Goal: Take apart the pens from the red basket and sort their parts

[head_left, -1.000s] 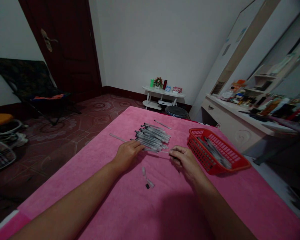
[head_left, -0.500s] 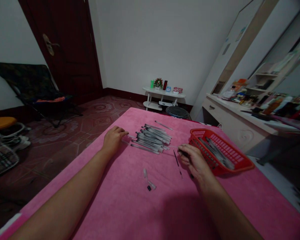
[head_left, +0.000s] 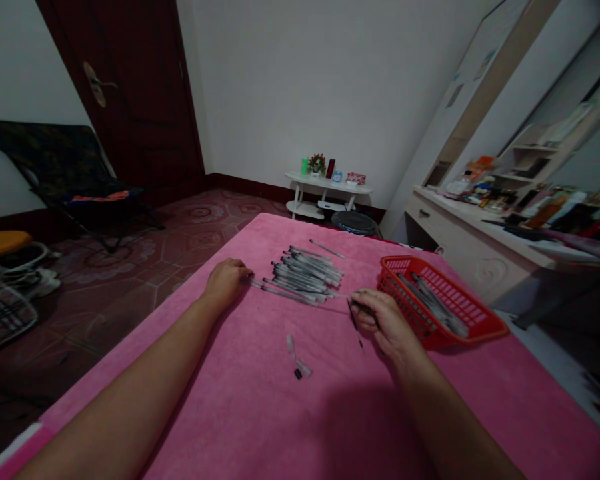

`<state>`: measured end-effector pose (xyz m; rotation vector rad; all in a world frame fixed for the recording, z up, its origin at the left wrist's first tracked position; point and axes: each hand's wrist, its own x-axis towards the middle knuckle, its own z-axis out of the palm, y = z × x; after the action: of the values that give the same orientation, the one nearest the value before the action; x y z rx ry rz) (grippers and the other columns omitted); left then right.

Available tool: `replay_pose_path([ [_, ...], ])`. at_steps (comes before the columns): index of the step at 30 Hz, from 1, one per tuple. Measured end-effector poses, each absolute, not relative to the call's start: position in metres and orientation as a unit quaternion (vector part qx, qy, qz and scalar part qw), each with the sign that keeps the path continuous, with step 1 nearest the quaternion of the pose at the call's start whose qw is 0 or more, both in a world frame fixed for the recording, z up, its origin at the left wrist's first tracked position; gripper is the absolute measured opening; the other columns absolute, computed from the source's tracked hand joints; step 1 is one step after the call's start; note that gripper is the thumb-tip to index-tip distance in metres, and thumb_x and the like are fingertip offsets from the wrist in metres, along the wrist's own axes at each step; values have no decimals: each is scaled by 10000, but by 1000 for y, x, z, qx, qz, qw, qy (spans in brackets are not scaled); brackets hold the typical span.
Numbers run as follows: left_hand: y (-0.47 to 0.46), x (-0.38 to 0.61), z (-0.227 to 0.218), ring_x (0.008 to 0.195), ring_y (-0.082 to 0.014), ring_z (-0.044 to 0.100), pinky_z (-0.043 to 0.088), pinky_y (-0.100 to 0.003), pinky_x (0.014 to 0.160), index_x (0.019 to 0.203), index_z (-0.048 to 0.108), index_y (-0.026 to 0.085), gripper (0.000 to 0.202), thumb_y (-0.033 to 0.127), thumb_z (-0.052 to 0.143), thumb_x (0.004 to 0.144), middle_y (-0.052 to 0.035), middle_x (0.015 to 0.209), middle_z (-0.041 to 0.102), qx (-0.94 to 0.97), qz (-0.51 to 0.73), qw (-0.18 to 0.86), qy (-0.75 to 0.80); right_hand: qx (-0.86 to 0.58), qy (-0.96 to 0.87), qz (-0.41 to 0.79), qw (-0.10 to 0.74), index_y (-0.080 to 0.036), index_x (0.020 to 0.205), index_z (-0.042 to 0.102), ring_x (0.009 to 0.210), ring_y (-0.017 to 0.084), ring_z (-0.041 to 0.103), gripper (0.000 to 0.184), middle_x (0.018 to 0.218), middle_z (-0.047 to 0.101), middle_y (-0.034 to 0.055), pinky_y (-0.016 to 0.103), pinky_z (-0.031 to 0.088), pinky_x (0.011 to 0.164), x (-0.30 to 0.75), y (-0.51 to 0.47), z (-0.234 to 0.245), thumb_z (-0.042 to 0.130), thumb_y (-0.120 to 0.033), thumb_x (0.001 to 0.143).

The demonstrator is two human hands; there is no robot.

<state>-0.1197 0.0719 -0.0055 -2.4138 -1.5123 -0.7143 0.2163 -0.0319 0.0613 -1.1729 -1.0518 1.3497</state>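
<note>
My left hand is closed at the left end of the pen pile, its fingertips pinching a clear plastic pen piece. A pile of clear pens with dark ends lies between my hands on the pink cloth. My right hand is closed at the right side of the pile, its fingertips by a faint clear tip; what its fingers hold is hidden. Beside its fingers lies a thin black pen refill. Nearer me are clear pen caps and a small black plug.
A red basket holding more pens stands right of my right hand. One pen lies apart behind the pile. Beyond the table are a round black stool, a white stand and a cluttered dresser.
My right hand has shifted slightly left, toward the pile and the refill. My left hand has moved a little left and down, fingertips now on the clear piece.
</note>
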Motion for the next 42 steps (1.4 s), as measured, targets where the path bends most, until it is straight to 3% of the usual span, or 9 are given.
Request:
replay_pose_path([
  [7,51,-92,8,1002,-208,589,485,-336,858,1194,624,185,344,234,437,909,-105,1085,647,-794,-407,54,-448,-505,-435,558,495,-163,604,518,363,19,234,243,463,397,-76,175,111,360,214,-33,60,695,-323,651],
  [13,29,-62,17,969,-188,597,493,-341,860,1125,646,183,280,273,467,930,-109,1036,657,-870,-391,-9,-301,-518,-462,546,469,-162,638,541,350,31,259,235,437,394,-79,186,124,358,203,-38,52,686,-344,675],
  [19,17,-50,20,998,-213,595,475,-389,892,1145,636,209,324,365,576,868,-100,1055,663,-896,-365,9,-253,-538,-485,521,452,-169,625,550,351,39,264,233,455,429,-64,195,131,361,205,-36,56,670,-364,670],
  [22,15,-49,19,1018,-214,585,461,-398,909,1165,623,206,312,333,546,890,-103,1063,661,-884,-377,17,-276,-577,-524,408,476,-173,594,567,389,64,329,201,469,444,-47,203,208,381,224,-35,78,649,-346,657],
  [25,15,-48,18,991,-200,595,464,-380,894,1118,648,211,268,313,512,911,-96,1036,668,-883,-377,16,-278,-621,-594,191,475,-172,568,592,503,113,459,165,538,534,-6,227,330,472,249,-37,103,633,-308,653],
  [28,15,-48,19,946,-190,608,470,-359,861,1048,681,208,249,322,501,918,-92,989,676,-886,-374,16,-273,-667,-629,28,399,-173,603,624,557,151,530,160,564,579,6,252,358,529,267,-42,117,598,-300,696],
  [31,16,-47,18,917,-189,614,473,-353,841,1015,695,202,255,332,497,921,-96,948,681,-886,-375,17,-272,-699,-653,-28,291,-180,619,651,544,160,558,155,574,615,19,263,335,519,273,-45,120,577,-274,719],
  [36,18,-48,17,905,-184,611,466,-345,837,1014,699,204,236,318,518,915,-89,934,683,-887,-368,13,-278,-712,-689,-24,132,-196,533,643,501,152,534,157,530,607,38,272,269,483,270,-48,116,600,-199,684],
  [42,16,-47,18,862,-175,610,462,-324,797,1006,701,206,242,331,513,918,-83,900,684,-893,-357,6,-274,-700,-710,58,58,-225,455,647,414,126,459,178,460,575,22,265,206,434,273,-58,118,746,-245,602],
])
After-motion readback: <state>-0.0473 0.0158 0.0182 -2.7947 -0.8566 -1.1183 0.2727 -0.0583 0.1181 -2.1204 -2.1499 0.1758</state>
